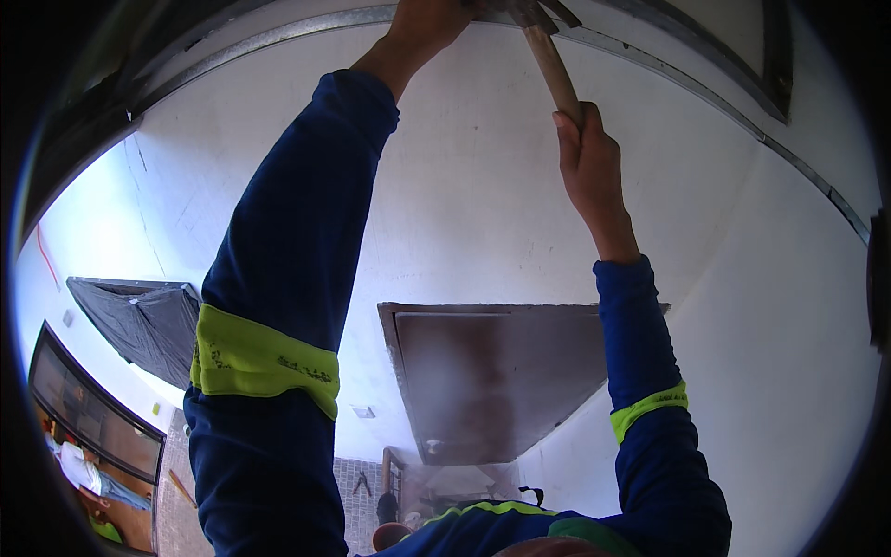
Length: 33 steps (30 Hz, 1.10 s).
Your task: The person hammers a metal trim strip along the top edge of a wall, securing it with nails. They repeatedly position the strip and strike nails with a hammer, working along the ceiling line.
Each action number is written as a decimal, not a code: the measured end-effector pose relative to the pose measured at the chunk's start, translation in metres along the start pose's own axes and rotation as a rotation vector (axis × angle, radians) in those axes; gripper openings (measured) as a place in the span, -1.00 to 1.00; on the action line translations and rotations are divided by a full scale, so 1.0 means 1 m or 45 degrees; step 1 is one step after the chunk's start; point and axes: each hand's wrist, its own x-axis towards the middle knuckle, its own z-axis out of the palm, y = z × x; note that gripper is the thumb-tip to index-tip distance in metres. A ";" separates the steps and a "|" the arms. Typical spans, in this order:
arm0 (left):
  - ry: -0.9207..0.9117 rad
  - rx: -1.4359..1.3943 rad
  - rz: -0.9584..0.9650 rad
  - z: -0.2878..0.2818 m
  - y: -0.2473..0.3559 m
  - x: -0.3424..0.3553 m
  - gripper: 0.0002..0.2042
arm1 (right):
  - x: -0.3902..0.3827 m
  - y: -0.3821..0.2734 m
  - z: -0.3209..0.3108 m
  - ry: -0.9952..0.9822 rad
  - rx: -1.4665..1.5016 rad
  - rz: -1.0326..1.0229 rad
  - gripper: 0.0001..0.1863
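Both my arms reach up in dark blue sleeves with yellow-green bands. My right hand (592,162) is closed round the wooden handle of a hammer (553,72), thumb along the grip. The hammer's dark head is at the upper edge, close to a metal channel (357,17) that runs along the top of the white wall (473,186). My left hand (429,26) is raised to that channel, just left of the hammer head. Its fingers run into shadow and past the picture's edge, so what they hold is hidden.
Dark metal framing (715,46) crosses overhead. Lower down are a brownish doorway panel (492,381), a dark sheet-covered opening (139,320) and a glazed frame (93,399). A person (88,469) in a light top appears at lower left. Pliers (362,483) lie on the paved floor.
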 end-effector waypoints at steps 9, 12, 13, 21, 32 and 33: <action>-0.091 -0.058 -0.059 -0.001 0.002 0.001 -0.95 | -0.003 0.003 0.001 0.093 0.002 -0.106 -0.71; -0.060 0.008 -0.056 0.000 0.002 0.002 -0.95 | 0.000 0.001 0.000 0.042 -0.181 -0.177 -0.71; -0.040 0.043 -0.044 0.001 0.002 0.002 -0.95 | 0.000 0.001 0.000 0.022 -0.278 -0.222 -0.71; -0.104 0.024 -0.085 -0.001 0.002 0.002 -0.95 | -0.006 0.001 0.003 0.153 0.064 -0.183 -0.70; -0.068 0.015 -0.033 0.003 -0.003 0.004 -0.95 | -0.007 0.007 0.007 0.151 0.062 -0.135 -0.70; -0.082 0.029 -0.039 0.003 -0.002 0.004 -0.96 | -0.006 0.008 0.008 0.166 0.079 -0.160 -0.70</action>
